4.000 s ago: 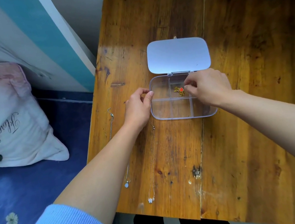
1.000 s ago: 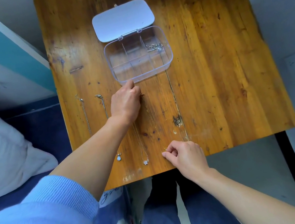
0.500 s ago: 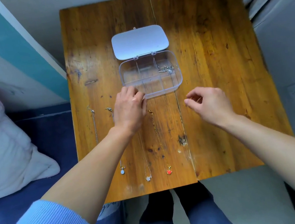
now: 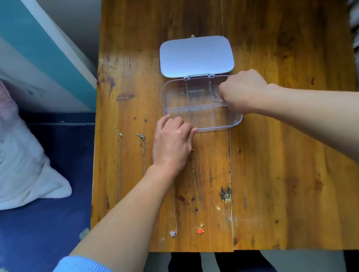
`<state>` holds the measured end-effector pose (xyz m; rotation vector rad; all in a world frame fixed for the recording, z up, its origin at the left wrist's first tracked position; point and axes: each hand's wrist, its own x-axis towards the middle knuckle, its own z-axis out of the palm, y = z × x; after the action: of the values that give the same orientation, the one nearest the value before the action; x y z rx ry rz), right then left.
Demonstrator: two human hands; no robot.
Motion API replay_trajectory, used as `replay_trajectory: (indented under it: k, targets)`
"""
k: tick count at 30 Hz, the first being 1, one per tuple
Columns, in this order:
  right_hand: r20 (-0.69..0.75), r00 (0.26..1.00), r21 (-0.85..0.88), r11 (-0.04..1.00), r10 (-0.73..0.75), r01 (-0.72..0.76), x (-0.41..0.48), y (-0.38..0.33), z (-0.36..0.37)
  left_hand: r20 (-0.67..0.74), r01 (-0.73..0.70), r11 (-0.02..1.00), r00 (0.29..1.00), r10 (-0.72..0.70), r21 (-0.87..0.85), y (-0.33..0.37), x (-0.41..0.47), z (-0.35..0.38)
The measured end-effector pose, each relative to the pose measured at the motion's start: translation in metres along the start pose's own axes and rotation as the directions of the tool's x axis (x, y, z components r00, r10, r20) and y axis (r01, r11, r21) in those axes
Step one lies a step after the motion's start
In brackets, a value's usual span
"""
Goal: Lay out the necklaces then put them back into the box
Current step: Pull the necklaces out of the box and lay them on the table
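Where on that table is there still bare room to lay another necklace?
Free: the table right of the red pendant, below the right hand; also behind the lid. Crowded: the near-left, where four chains lie beside the left hand and box.

Four laid-out necklaces [image 4: 195,191], one boxed necklace [image 4: 216,97], one box [image 4: 201,119], two hands [image 4: 171,145]

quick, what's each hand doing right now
Left hand: curled, steadying the box, holding nothing.
Right hand: closed on the silver chain in the box.
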<state>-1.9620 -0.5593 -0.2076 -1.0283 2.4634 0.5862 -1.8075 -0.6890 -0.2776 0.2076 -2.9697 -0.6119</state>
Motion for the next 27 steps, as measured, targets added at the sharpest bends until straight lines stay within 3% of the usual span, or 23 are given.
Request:
replay_trajectory:
  k: [5,14,20,27]
  targets:
    - [0.035,0.997,-0.025,0.997,-0.072,0.073,0.005,0.007,-0.004,-0.014,0.030,0.999,0.999,-0.030,-0.012,0.004,-0.001,0.000]
    - [0.092,0.993,0.049,0.996,-0.079,0.074,0.013,0.009,0.000,-0.048,0.043,0.999,0.998,-0.043,0.002,0.005,-0.003,0.004]
    - [0.064,0.997,0.351,0.936,-0.035,0.010,0.016,0.026,0.010,-0.050,0.031,1.000,0.998,-0.031,-0.003,0.004,-0.002,0.004]
    - [-0.174,0.981,0.650,0.759,0.089,0.047,-0.005,0.036,0.021,-0.016,0.021,1.000,1.000,-0.021,0.002,0.003,-0.001,0.003]
